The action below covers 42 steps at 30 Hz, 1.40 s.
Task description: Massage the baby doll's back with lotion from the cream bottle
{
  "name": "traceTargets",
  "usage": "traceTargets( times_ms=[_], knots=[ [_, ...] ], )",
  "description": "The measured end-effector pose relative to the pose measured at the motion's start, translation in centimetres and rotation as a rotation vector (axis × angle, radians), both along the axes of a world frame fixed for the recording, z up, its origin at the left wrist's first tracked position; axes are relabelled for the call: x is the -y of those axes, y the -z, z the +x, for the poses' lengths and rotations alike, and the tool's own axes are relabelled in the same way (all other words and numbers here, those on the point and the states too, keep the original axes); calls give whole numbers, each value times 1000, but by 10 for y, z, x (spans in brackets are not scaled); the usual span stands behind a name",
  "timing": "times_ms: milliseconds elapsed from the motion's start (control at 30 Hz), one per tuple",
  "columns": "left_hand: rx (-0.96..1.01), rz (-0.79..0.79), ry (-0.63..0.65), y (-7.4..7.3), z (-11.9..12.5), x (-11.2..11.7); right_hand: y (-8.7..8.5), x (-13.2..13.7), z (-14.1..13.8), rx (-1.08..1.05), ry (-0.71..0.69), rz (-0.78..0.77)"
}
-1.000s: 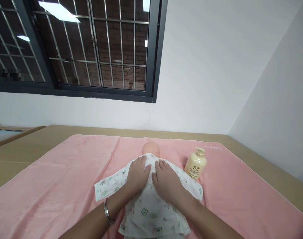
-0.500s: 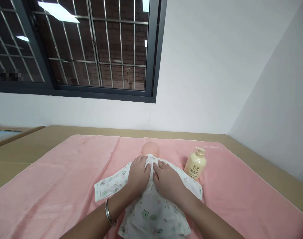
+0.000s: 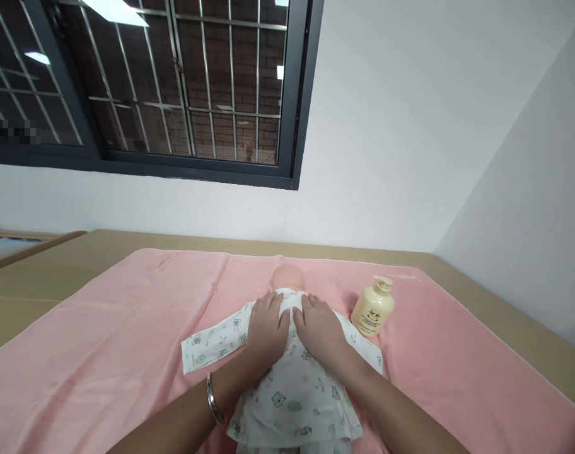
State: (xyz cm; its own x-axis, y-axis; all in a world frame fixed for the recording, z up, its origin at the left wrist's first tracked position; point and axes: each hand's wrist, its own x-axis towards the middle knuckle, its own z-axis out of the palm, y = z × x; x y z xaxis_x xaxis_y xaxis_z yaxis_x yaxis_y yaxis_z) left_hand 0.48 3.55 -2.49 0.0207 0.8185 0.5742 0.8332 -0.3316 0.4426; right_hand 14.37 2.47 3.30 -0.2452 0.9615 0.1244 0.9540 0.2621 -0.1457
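Note:
A baby doll (image 3: 288, 277) lies on a pink blanket (image 3: 140, 328), its bare head pointing away from me. It wears a white long-sleeved top (image 3: 299, 397) printed with small green and pink figures, sleeves spread to both sides. My left hand (image 3: 268, 325) rests flat on the upper left of the top, fingers stretched toward the head; a silver bangle (image 3: 214, 398) circles that wrist. Beside it, my right hand (image 3: 320, 325) lies flat on the upper right, thumb out. Neither hand grips anything. The doll's face does not show.
A cream pump bottle (image 3: 372, 307) stands on the blanket just right of the doll, by the right sleeve. The blanket covers a tan table (image 3: 46, 302) that meets a white wall (image 3: 372, 157). A barred window (image 3: 183, 94) is at the upper left.
My right hand has turned and shifted slightly, its fingers now pointing more toward the head. My left hand stays on the top. The view has tilted down a little.

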Motion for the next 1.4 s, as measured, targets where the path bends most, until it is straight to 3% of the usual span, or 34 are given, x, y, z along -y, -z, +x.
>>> traceTargets(
  times_ms=[167,233,367,633,833,1033,1400],
  knots=[
    [-127,-20,-40,0,3,4,-3,16,-2,71,-26,54],
    [-178,20,-58,-1,7,10,-4,6,3,18,-31,21],
    [-252,101,33,-6,12,18,-6,-18,10,-52,-8,-37],
    [-184,34,-41,-7,4,11,0,11,1,78,-158,92],
    [-141,187,123,-2,8,17,-5,-14,11,-90,-75,4],
    [-46,76,21,1,7,15,4,-22,11,-71,-50,25],
    [-33,47,30,2,7,12,4,-19,8,-68,-43,47]
  ],
)
